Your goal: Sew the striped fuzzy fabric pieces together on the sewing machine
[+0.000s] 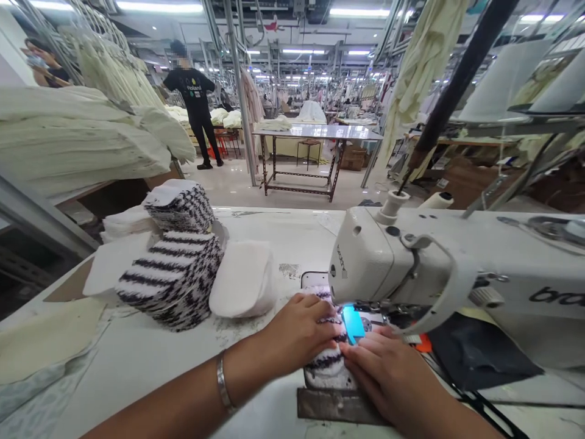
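Observation:
A black-and-white striped fuzzy fabric piece (325, 361) lies on the bed of a white sewing machine (365, 256), left of the needle area. My left hand (299, 326) presses on it from the left, fingers bent and closed over the fabric. At its right edge, the fingers of my right hand (386, 369) are pinched together on the fabric, close to my left fingertips. A bright blue piece (353, 322) sits beside the fabric under the machine head. The needle and presser foot are mostly hidden behind the head.
Left on the table (150, 366) stand stacks of striped fabric pieces (171, 274) and white pads (242, 277). A dark pouch (484, 350) lies under the machine arm. Cream cloth (46, 341) covers the left corner. A person (192, 97) stands beyond, near another table (320, 131).

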Demonstrator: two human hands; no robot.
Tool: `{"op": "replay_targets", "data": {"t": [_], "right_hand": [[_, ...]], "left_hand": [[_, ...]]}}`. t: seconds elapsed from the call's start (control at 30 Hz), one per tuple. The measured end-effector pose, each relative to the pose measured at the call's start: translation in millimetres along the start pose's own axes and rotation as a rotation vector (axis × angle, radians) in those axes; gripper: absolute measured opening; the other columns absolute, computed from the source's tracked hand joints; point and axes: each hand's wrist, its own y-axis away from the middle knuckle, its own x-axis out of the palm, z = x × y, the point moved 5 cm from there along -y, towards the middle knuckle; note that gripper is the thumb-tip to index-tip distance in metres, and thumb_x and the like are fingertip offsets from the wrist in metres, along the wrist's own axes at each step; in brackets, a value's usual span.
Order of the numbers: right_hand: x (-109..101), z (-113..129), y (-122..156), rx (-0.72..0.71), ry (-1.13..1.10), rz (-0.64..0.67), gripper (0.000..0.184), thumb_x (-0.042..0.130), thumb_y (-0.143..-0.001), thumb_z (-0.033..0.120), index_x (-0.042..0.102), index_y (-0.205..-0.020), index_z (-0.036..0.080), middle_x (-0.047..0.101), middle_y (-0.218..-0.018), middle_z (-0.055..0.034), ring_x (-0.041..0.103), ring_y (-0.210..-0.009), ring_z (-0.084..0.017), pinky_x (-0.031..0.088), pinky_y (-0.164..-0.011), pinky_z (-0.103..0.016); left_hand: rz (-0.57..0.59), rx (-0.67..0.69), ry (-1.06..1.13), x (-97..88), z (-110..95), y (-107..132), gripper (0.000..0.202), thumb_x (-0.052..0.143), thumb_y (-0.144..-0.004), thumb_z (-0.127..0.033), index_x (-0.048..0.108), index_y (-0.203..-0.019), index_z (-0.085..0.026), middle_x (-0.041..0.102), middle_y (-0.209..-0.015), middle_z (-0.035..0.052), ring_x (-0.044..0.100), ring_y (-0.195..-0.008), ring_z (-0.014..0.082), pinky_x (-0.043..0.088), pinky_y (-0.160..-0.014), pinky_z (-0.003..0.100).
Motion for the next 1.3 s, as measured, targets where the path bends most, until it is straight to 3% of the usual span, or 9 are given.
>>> {"op": "replay_targets", "data": {"t": [0.1, 0.17, 0.3, 0.47, 0.8, 0.97, 1.13, 1.3], "right_hand": [[3, -2, 0, 0.002, 0.001, -0.015, 0.024, 0.035, -0.095, 0.021, 0.059, -0.093, 0.022, 0.058, -0.068, 0.0007, 0.050, -0.065, -0.016, 0.028, -0.072, -0.030], [2, -3, 0, -0.005, 0.004, -0.053, 0.023, 0.036, -0.095, 0.021, 0.059, -0.095, 0.022, 0.058, -0.068, 0.0007, 0.051, -0.066, -0.016, 0.029, -0.071, -0.030], [-6, 3, 3, -0.077, 0.010, -0.170, 0.021, 0.038, -0.094, 0.018, 0.058, -0.100, 0.019, 0.059, -0.069, 0.0000, 0.052, -0.068, -0.016, 0.030, -0.071, -0.030], [-9, 8, 4, -0.098, -0.022, -0.155, 0.018, 0.042, -0.091, 0.017, 0.059, -0.093, 0.017, 0.055, -0.063, 0.0006, 0.046, -0.061, -0.016, 0.029, -0.066, -0.030], [-11, 6, 2, -0.099, -0.054, -0.173, 0.014, 0.046, -0.089, 0.015, 0.059, -0.092, 0.017, 0.057, -0.064, 0.0003, 0.048, -0.062, -0.015, 0.030, -0.068, -0.030], [-12, 5, 3, -0.094, -0.058, -0.186, 0.015, 0.045, -0.090, 0.015, 0.059, -0.088, 0.017, 0.058, -0.065, -0.0007, 0.050, -0.065, -0.015, 0.031, -0.071, -0.030], [-9, 3, 3, -0.084, -0.055, -0.174, 0.017, 0.043, -0.091, 0.017, 0.059, -0.087, 0.018, 0.057, -0.064, 0.0000, 0.049, -0.062, -0.014, 0.030, -0.071, -0.029], [-10, 4, 2, -0.081, -0.063, -0.170, 0.018, 0.042, -0.092, 0.017, 0.060, -0.088, 0.018, 0.058, -0.065, -0.0002, 0.049, -0.063, -0.014, 0.030, -0.072, -0.029]], "left_hand": [[-0.007, 0.154, 0.052, -1.9, -7, 0, 0.018, 0.044, -0.094, -0.027, 0.061, -0.095, -0.021, 0.061, -0.101, -0.0001, 0.050, -0.093, 0.0146, 0.036, -0.089, 0.032], [-0.012, 0.182, 0.097, -1.7, -8, 1, 0.020, 0.043, -0.094, -0.025, 0.062, -0.091, -0.020, 0.062, -0.100, 0.0000, 0.050, -0.090, 0.0133, 0.038, -0.087, 0.029], [-0.015, 0.137, 0.132, 2.8, -5, 1, 0.019, 0.046, -0.093, -0.026, 0.062, -0.085, -0.018, 0.062, -0.101, 0.0011, 0.052, -0.090, 0.0132, 0.040, -0.083, 0.027], [-0.009, 0.081, 0.111, 6.8, -3, -1, 0.018, 0.047, -0.092, -0.026, 0.062, -0.086, -0.018, 0.061, -0.103, 0.0022, 0.051, -0.091, 0.0134, 0.040, -0.083, 0.028], [-0.059, -0.096, -0.027, 14.2, 0, -4, 0.013, 0.051, -0.090, -0.028, 0.062, -0.088, -0.021, 0.060, -0.097, 0.0017, 0.052, -0.090, 0.0176, 0.039, -0.077, 0.033], [-0.010, -0.201, -0.061, 11.4, 4, -10, 0.010, 0.054, -0.087, -0.023, 0.063, -0.085, -0.019, 0.061, -0.094, 0.0033, 0.053, -0.091, 0.0203, 0.039, -0.077, 0.036], [0.079, -0.128, -0.004, 3.6, 6, -14, 0.011, 0.057, -0.085, -0.028, 0.063, -0.083, -0.019, 0.060, -0.093, 0.0027, 0.053, -0.091, 0.0183, 0.039, -0.079, 0.033], [0.029, -0.179, -0.060, 5.8, 7, -13, 0.012, 0.057, -0.085, -0.027, 0.063, -0.081, -0.017, 0.060, -0.091, 0.0036, 0.052, -0.090, 0.0193, 0.038, -0.078, 0.035]]}}
